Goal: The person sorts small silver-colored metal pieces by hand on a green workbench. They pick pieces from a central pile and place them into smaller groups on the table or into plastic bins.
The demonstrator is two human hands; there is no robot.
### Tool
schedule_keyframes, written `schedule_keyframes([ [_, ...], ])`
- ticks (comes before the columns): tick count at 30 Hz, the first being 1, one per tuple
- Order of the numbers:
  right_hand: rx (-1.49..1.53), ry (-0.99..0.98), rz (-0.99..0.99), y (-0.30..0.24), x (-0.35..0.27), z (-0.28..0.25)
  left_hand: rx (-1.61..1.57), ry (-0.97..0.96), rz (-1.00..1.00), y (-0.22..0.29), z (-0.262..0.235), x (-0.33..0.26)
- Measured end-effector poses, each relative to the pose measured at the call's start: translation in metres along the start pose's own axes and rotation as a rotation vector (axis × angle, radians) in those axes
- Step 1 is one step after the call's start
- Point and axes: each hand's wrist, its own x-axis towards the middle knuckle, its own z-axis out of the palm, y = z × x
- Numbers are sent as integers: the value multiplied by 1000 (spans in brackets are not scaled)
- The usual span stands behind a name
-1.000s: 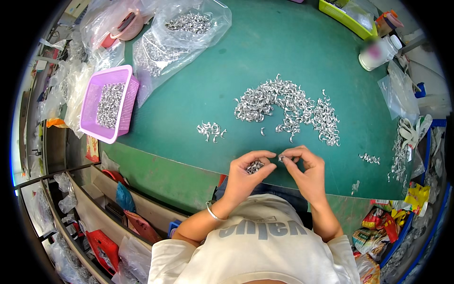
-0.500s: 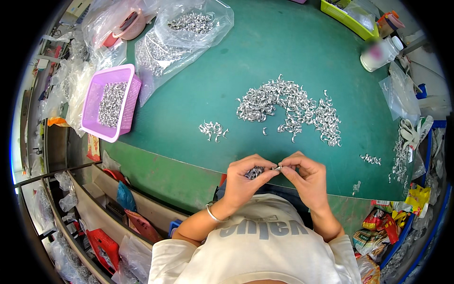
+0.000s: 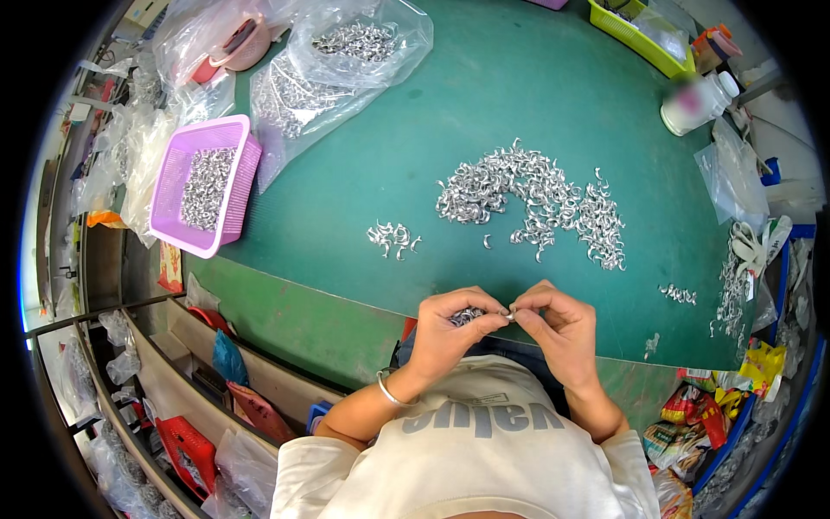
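Observation:
Several small curved silvery metal pieces (image 3: 467, 316) lie cupped in my left hand (image 3: 445, 333), whose thumb and forefinger pinch together. My right hand (image 3: 560, 324) meets it fingertip to fingertip, pinching a small silvery metal piece (image 3: 510, 317) between the two hands; its exact shape is mostly hidden by the fingers. Both hands are over the near edge of the green table (image 3: 346, 173). Beyond them lies a wide heap of the same curved metal pieces (image 3: 536, 195), with a smaller cluster (image 3: 393, 240) to its left and one single piece (image 3: 487, 241) in front.
A purple basket (image 3: 245, 186) of metal pieces stands at the left edge, beside clear plastic bags (image 3: 346, 78) holding more. At the right are a white bottle (image 3: 699, 102), a yellow-green basket (image 3: 644, 43) and a small row of pieces (image 3: 678, 294). Drawers (image 3: 233, 372) stand lower left.
My fingertips have shifted slightly around the small metal piece, which is now more covered. The whole view has moved a little; the heaps look the same.

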Motion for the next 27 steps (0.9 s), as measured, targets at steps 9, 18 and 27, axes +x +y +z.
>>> schedule_keyframes([
  [9, -226, 76, -222, -5, 2, 4, -164, -37, -114, -1, 0, -2],
  [18, -436, 109, -396, -3, 5, 4, -685, -256, -395, -6, 0, 4],
  [27, -432, 107, -349, 1, 9, -6, -1025, -204, -541, -24, -11, 20],
])
